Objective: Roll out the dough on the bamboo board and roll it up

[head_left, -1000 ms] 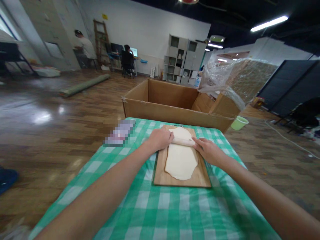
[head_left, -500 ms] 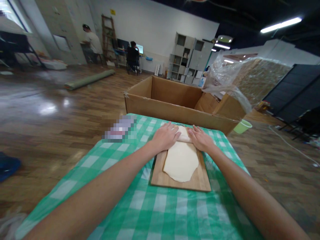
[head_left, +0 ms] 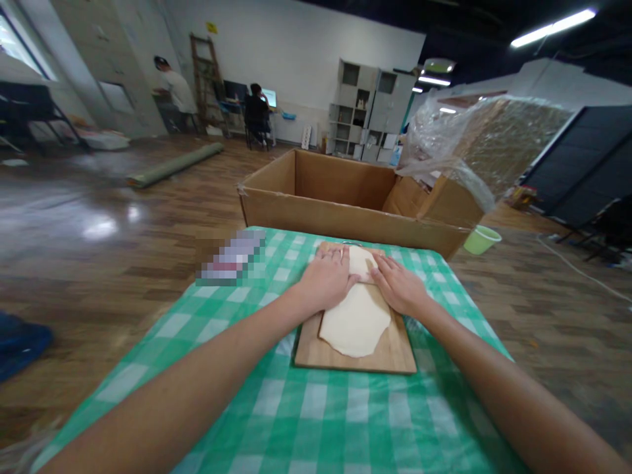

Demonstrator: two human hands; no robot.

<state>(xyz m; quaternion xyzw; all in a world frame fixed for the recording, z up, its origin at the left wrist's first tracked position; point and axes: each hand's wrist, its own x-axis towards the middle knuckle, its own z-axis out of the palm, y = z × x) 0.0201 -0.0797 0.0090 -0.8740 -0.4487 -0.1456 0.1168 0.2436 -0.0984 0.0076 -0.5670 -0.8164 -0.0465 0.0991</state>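
A flattened sheet of dough [head_left: 356, 327] lies lengthwise on a wooden cutting board [head_left: 309, 354]. Across its far part runs a pale, rounded bar, apparently a rolling pin [head_left: 363, 275], close to the dough in colour. My left hand [head_left: 328, 276] rests palm down over the bar's left side, fingers stretched forward. On the right side, my right hand [head_left: 399, 283] lies likewise, its fingers extended and angled inward. Both palms hide the ends of the bar. Some dough shows beyond it, between my fingertips.
The board stands on a table with a green checked cloth [head_left: 276, 408]. A blurred-out flat item [head_left: 232, 258] lies at the left edge. Behind the table is a large open cardboard box [head_left: 316, 205], with a light green bin [head_left: 481, 240] to the right. Two people sit farther back.
Both hands and the bar have come slightly back toward me along the dough. More dough now shows beyond the bar. The view has shifted a little.
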